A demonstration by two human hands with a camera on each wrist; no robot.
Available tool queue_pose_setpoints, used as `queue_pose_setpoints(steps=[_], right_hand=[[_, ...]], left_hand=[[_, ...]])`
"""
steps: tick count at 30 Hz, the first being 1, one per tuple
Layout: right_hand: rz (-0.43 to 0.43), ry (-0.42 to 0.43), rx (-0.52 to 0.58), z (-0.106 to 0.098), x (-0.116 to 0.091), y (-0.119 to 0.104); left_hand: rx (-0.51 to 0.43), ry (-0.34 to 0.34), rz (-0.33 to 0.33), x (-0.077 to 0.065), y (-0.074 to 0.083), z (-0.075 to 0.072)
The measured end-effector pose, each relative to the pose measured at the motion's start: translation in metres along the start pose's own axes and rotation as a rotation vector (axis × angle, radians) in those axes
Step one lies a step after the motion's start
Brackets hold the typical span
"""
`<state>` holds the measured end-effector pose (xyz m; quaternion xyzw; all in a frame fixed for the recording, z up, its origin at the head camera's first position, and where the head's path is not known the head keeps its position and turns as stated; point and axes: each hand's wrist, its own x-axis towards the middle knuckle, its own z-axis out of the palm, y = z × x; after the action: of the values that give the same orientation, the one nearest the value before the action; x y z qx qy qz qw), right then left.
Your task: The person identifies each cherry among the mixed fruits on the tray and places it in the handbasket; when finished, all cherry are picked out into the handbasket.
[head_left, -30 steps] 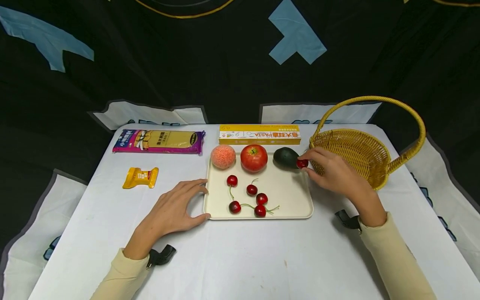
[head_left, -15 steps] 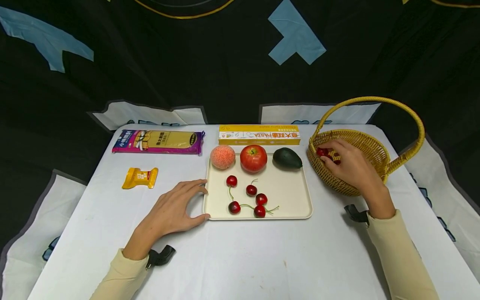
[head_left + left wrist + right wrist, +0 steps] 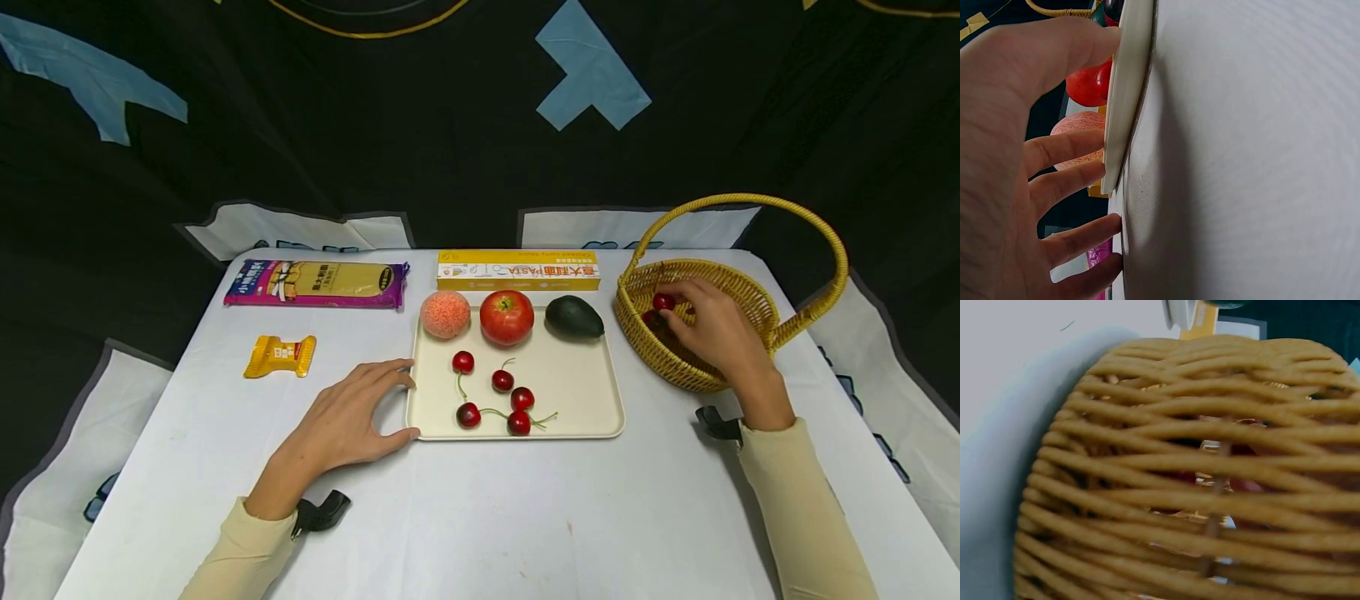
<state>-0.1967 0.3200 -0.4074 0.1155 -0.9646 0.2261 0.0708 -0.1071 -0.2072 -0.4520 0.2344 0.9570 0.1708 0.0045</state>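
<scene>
Red, probably light and slippery, the cherry [image 3: 663,302] is best held mid-body; the right hand [image 3: 708,323] pinches it, basket [image 3: 670,364] round the fingertips. The left hand [image 3: 343,421], fingers apart, touches the tray [image 3: 583,392].

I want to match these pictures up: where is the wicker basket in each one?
Head: right side, the basket stands beside the cream tray.
Left wrist: thin curved strip of it at the top, left of centre.
Right wrist: its woven side fills most of the picture.
Shared landmark: the cream tray, edge-on left of centre in the left wrist view, a pale bit at top centre in the right.
</scene>
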Motion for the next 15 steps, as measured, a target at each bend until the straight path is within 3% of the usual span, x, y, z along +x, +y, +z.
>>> queue_pose_setpoints(steps=[15], right_hand=[[0.070,-0.043,-0.044,0.004,0.000,0.014]], left_hand=[[0.000,0.002,0.002,0.000,0.000,0.000]])
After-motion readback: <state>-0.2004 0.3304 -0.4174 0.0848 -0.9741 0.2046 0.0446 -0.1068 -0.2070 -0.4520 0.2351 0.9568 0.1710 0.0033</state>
